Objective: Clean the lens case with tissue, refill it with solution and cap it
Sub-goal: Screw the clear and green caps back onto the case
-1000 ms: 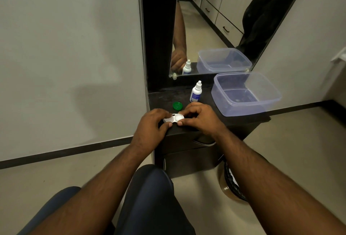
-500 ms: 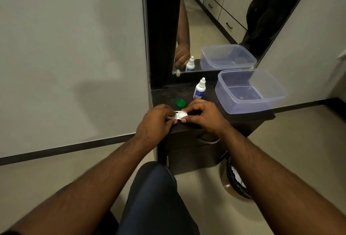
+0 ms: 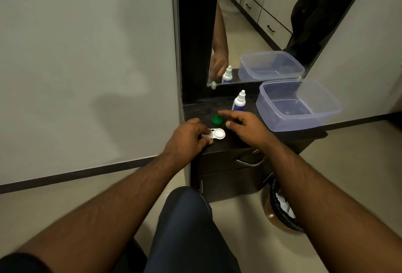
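The white lens case (image 3: 214, 134) lies on the dark cabinet top (image 3: 195, 109). My left hand (image 3: 187, 140) pinches its left well between thumb and fingers; the right well shows a white cap. My right hand (image 3: 245, 128) hovers just right of the case with fingers spread and holds nothing; its index finger points left, above the green cap (image 3: 216, 119) that lies behind the case. The small white solution bottle (image 3: 238, 103) with a blue label stands capped behind my right hand. No tissue is visible on the cabinet top.
A clear plastic tub (image 3: 298, 104) sits at the right of the cabinet top, overhanging its edge. A mirror (image 3: 261, 22) stands behind it. A black mesh bin (image 3: 282, 209) with white paper stands on the floor to the right. My knee (image 3: 187, 207) is below the cabinet.
My right hand has let go of the case's right side and lifted away to the right, uncovering the white right cap. My left hand still holds the case.
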### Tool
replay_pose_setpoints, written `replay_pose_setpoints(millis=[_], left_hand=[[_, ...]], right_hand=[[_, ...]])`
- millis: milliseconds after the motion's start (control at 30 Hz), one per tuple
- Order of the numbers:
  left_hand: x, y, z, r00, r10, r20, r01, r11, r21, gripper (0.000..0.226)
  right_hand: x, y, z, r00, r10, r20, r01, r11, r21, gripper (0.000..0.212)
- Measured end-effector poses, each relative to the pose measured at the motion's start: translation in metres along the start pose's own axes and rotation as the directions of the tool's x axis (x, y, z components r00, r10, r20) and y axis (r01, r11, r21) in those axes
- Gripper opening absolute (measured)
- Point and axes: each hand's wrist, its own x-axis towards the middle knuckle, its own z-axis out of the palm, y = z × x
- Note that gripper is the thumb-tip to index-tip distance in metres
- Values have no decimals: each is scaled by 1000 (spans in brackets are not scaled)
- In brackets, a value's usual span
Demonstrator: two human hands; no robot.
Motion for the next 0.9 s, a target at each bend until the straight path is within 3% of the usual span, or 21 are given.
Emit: replay_pose_setpoints(millis=[100, 200, 333, 433, 533, 633, 700, 800, 900], left_hand=[[-2, 1, 1, 1000, -6, -2, 6, 1000, -10, 32], [-2, 1, 1, 1000, -15, -7, 14, 1000, -22, 32], [-3, -1, 3, 1000, -14, -23, 13, 999, -40, 32], [-3, -1, 4, 999, -15, -29, 13, 998, -59, 32], [-3, -2, 4, 999, -6, -37, 3, 998, -65, 31], [-4, -2, 4, 999, -5, -41, 2, 997, -74, 30], [-4, -1, 3, 999, -5, -37, 2, 997, -72, 30], [-5, -2, 3, 999, -9, -42, 6, 997, -77, 29], [-5, -1, 2, 999, -23, -44, 20, 997, -78, 29]], right_hand=[[7, -7, -4, 995, -2, 101, 26, 972, -234, 36], [4, -7, -6, 995, -27, 97, 62, 923, -381, 31], [-6, -4, -14, 995, -58, 79, 87, 897, -434, 20], [-9, -10, -19, 991, 1, 135, 63, 880, -470, 9], [-9, -15, -23, 987, 32, 159, 50, 872, -486, 19], [-12, -15, -26, 996, 9, 89, 18, 955, -298, 52], [-15, -13, -22, 1000, 7, 11, -6, 996, -87, 44], [-21, -11, -12, 994, 40, -104, -16, 975, 223, 26], [-24, -10, -2, 996, 2, -92, 28, 945, 326, 20]])
